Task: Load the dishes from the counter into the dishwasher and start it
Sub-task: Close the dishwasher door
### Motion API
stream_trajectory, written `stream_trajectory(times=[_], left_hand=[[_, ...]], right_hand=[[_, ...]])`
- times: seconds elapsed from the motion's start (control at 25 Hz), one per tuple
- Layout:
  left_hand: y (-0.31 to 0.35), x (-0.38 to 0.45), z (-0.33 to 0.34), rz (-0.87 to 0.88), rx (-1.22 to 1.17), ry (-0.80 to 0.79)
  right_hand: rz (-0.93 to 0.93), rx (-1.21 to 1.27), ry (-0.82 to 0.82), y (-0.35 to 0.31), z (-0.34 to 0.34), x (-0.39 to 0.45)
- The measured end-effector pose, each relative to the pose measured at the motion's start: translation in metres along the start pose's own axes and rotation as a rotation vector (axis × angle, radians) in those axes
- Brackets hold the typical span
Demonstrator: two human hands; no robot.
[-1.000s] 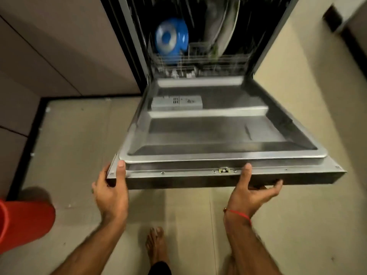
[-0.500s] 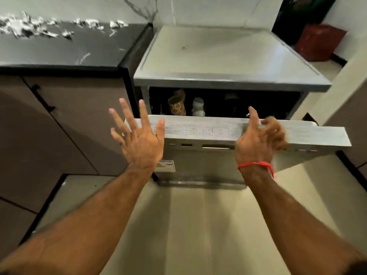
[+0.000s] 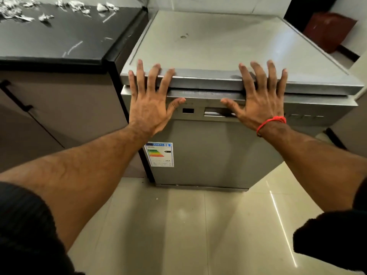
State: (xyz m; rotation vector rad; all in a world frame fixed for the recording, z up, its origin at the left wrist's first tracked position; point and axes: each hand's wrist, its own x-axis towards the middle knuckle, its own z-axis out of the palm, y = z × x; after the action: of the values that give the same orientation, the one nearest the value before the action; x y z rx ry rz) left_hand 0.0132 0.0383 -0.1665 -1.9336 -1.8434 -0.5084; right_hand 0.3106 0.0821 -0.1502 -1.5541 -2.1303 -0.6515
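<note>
The steel dishwasher (image 3: 208, 155) stands in the middle of the view with its door (image 3: 214, 147) upright against the body. My left hand (image 3: 151, 102) lies flat with spread fingers on the door's upper left, fingertips over the top edge. My right hand (image 3: 260, 98), with a red thread at the wrist, presses flat on the upper right, over the control strip (image 3: 198, 111) and the handle recess. The dishes inside are hidden behind the door.
A black counter (image 3: 59, 36) with scattered white scraps adjoins the dishwasher on the left, above brown cabinet doors (image 3: 59, 116). A red-brown box (image 3: 329, 30) stands at the back right. Beige floor tiles (image 3: 178, 225) lie in front.
The door swung up from flat, through nearly shut, to upright against the body. Both hands moved from gripping its front edge to pressing flat on its top.
</note>
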Motion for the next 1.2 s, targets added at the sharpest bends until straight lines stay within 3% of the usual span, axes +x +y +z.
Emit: stream_trajectory(times=[0.24, 0.8, 1.2], left_hand=[[0.016, 0.014, -0.01, -0.12, 0.039, -0.079], [0.036, 0.028, -0.032, -0.161, 0.126, -0.162], [0.051, 0.04, -0.064, -0.215, 0.115, -0.234]], right_hand=[[0.012, 0.064, 0.019, 0.002, 0.008, 0.004], [0.063, 0.048, 0.008, -0.009, 0.005, 0.011], [0.07, -0.02, -0.254, -0.022, -0.025, 0.032]])
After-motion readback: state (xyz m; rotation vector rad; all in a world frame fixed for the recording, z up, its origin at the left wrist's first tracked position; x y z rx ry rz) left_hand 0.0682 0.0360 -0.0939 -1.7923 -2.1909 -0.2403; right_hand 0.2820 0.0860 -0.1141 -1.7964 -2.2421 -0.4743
